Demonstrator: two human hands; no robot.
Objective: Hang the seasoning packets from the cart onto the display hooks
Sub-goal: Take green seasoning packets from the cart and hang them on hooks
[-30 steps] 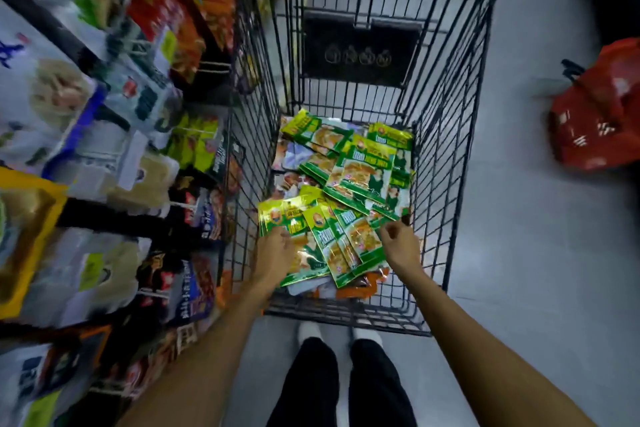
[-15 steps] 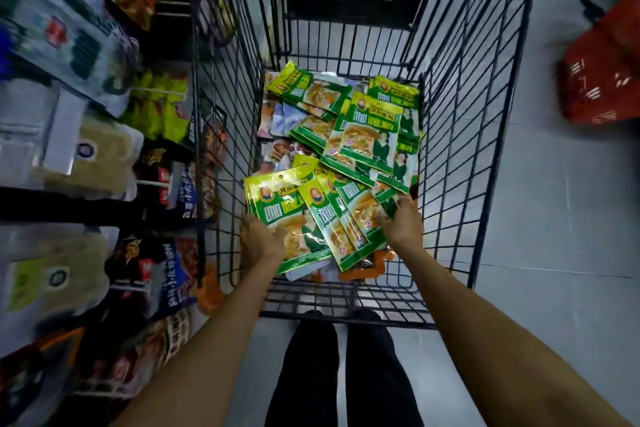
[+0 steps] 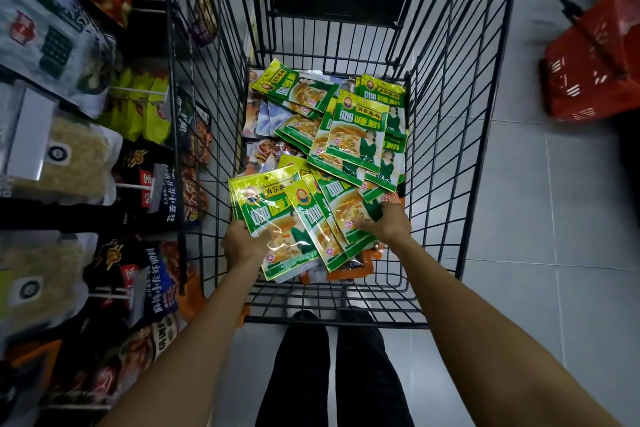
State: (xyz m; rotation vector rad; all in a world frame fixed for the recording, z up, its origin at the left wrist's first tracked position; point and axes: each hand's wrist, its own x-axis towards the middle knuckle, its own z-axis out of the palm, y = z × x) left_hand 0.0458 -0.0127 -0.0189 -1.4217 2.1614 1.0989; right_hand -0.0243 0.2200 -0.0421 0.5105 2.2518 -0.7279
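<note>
Now that I've bunched the packets (image 3: pixel 284 218) tighter, left hand (image 3: pixel 242 244) pinches them, right hand (image 3: pixel 386 224) curls its fingers (image 3: pixel 363 222) round their edge; lift next.

We see green-and-yellow seasoning packets (image 3: pixel 353 135) overlapping flat on the black wire cart's (image 3: pixel 446 149) floor, some fanned at its near end.

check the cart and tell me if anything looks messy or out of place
The green seasoning packets lie in a loose, criss-crossed heap in the cart; an orange packet is half buried beneath them. Nothing looks torn or spilled.
</note>
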